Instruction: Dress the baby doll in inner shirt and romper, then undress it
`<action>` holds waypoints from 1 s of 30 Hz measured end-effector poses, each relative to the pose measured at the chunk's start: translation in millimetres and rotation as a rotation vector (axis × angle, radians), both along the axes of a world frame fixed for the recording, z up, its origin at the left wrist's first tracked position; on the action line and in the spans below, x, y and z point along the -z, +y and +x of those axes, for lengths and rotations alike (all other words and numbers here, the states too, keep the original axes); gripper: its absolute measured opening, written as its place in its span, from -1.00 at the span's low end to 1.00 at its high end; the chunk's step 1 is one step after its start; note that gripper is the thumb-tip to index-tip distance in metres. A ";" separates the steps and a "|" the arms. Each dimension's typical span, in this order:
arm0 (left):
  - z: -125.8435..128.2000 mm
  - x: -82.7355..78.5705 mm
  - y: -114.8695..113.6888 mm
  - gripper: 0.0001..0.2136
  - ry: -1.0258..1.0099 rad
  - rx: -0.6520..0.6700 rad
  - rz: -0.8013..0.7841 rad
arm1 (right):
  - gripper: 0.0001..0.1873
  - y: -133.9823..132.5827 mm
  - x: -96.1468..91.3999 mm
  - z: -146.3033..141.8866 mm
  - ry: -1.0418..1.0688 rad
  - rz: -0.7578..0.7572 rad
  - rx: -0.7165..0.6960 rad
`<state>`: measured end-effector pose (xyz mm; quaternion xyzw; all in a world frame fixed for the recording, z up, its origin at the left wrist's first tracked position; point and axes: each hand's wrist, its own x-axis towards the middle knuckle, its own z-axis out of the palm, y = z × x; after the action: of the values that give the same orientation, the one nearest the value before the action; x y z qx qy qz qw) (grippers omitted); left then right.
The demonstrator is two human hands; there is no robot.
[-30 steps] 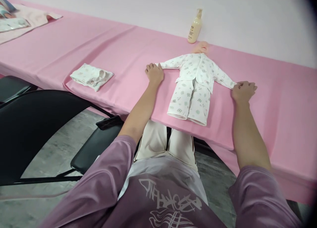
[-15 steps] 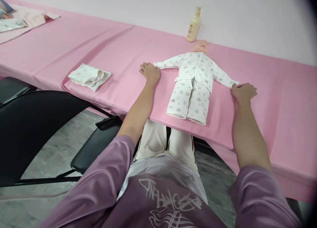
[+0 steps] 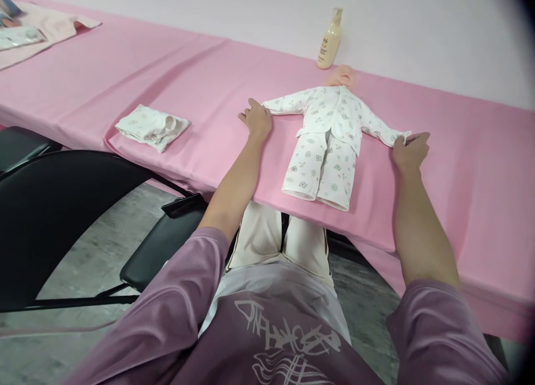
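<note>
A small white baby jacket (image 3: 332, 109) with a leaf-like print lies spread on the pink-covered table, sleeves stretched out to both sides. Its lower edge overlaps matching baby pants (image 3: 320, 170), whose leg ends point toward me. Above the collar shows a skin-coloured doll head (image 3: 341, 76), partly hidden by the angle. My left hand (image 3: 257, 119) pinches the cuff of the left-side sleeve, its other fingers loosely spread. My right hand (image 3: 411, 149) has thumb and fingers closed on the opposite cuff, which is lifted slightly.
A cream pump bottle (image 3: 330, 42) stands by the wall behind the doll head. Folded printed cloth (image 3: 152, 127) lies left on the pink tablecloth (image 3: 217, 84). Farther left is a pale pink cloth (image 3: 58, 25) with packaged items. Black folding chairs (image 3: 163, 245) stand at the table's front.
My right hand has turned and its fingers have closed more on the cuff, whose end now sticks up. The left hand has shifted slightly, its fingers rising. The clothes stay nearly in place.
</note>
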<state>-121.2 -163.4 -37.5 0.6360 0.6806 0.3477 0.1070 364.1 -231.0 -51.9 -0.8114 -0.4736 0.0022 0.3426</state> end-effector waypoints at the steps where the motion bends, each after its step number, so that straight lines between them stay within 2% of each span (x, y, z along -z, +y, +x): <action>1: 0.4 0.7 0.8 -0.27 -0.013 -0.021 0.003 | -0.78 0.4 0.6 -0.5 0.038 0.000 0.032; 5: 4.9 5.5 9.2 -0.50 -0.047 -0.157 -0.048 | -0.71 2.3 2.6 -1.3 0.107 0.025 0.035; 10: 7.3 8.8 17.1 -0.68 -0.052 -0.217 -0.083 | -0.73 4.1 1.9 -2.9 0.093 -0.018 0.057; 13: 10.1 7.2 18.5 -0.68 -0.081 -0.227 -0.097 | -0.71 4.0 1.0 -3.7 0.093 -0.043 0.054; 18: 15.5 3.5 16.6 -0.68 -0.118 -0.170 -0.090 | -0.71 3.0 -0.1 -4.9 0.076 -0.054 0.050; 25: 13.7 -2.7 0.4 -0.43 -0.055 -0.162 -0.049 | -0.72 3.0 1.9 -4.2 0.074 -0.032 0.050; 30: 16.2 -7.3 -7.8 -0.42 -0.004 -0.165 -0.031 | -0.75 4.2 3.2 -2.1 0.069 -0.014 0.054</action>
<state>-105.0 -171.1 -30.3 0.5752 0.7358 0.3461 0.0888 362.1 -226.8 -55.1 -0.8258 -0.4392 0.0240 0.3530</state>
